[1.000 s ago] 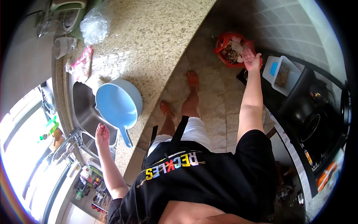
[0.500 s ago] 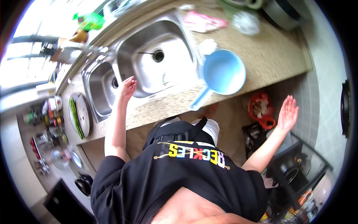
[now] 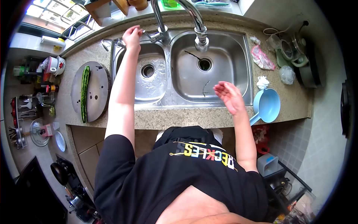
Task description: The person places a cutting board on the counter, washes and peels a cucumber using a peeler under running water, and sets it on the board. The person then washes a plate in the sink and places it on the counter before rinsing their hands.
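My left hand [image 3: 132, 37] is raised behind the small left sink bowl [image 3: 154, 87], its fingers curled together at the end of the faucet lever [image 3: 149, 36]; whether they grip it is unclear. Above the large right bowl [image 3: 186, 80], my right hand [image 3: 230, 98] hangs with its fingers stretched out, holding nothing. The chrome faucet [image 3: 201, 35] arches over that bowl, where dark green scraps lie. A blue pan-shaped scoop [image 3: 269, 105] rests on the counter right of the sink. At the left, a long green vegetable [image 3: 85, 93] lies on a round board [image 3: 97, 84].
On the right of the counter [image 3: 294, 100] are a white crumpled wad [image 3: 263, 82], a pink and white wrapper [image 3: 262, 58], a clear plastic bag [image 3: 287, 75] and a pot [image 3: 311, 71]. A red bag [image 3: 261, 138] and a grey bin [image 3: 267, 164] stand below.
The view has turned toward the sink. My left hand has moved up to the faucet lever. My right hand has come from beside the red bag to above the large bowl.
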A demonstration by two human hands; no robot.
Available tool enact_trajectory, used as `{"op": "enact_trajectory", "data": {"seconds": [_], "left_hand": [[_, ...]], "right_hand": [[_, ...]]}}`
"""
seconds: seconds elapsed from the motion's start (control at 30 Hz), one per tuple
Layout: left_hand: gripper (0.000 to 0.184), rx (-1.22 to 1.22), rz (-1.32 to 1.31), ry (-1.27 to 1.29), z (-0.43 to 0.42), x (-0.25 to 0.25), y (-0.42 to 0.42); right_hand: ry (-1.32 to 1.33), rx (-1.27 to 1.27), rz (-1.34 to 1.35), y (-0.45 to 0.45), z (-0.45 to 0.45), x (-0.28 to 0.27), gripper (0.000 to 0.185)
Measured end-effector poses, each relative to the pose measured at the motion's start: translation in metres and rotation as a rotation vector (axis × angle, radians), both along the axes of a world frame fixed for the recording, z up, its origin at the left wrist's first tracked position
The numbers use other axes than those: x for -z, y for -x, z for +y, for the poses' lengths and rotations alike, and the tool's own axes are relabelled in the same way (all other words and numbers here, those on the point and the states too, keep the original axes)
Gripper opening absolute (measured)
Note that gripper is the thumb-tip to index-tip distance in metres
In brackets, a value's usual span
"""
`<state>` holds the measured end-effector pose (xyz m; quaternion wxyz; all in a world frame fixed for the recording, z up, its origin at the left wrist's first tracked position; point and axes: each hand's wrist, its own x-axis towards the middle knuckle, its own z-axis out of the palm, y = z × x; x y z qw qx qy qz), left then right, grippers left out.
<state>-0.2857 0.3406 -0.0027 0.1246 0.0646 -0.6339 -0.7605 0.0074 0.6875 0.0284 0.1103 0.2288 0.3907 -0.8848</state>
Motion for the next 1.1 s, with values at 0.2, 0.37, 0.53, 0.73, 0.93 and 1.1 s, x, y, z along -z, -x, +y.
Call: {"op": "enact_trajectory", "data": {"seconds": [0.2, 0.37, 0.53, 0.73, 0.93, 1.1], "left_hand": [[0.012, 0.179, 0.442, 1.177, 0.021, 0.005, 0.018], [0.015, 0.195, 0.390, 1.348, 0.005, 0.011, 0.005], [0.017, 0.183, 0.381, 1.260, 0.008, 0.017, -0.013], [0.019, 0.417, 0.017, 0.802, 0.113, 0.044, -0.083], [0.022, 0.772, -0.594, -0.240, 0.198, 0.038, -0.111], [0.022, 0.700, -0.742, -0.462, 0.211, 0.081, -0.083]], "right_hand": [[0.112, 0.002, -0.143, 0.046, -0.024, 0.034, 0.022], [0.143, -0.067, -0.123, 0.102, -0.029, 0.059, 0.026], [0.088, -0.022, -0.188, 0.166, -0.047, 0.083, 0.031], [0.194, -0.086, -0.159, 0.181, -0.054, 0.085, 0.032], [-0.111, -0.180, -0.060, 0.147, -0.032, 0.062, 0.045], [-0.027, -0.106, -0.212, 0.132, -0.009, 0.064, 0.064]]}}
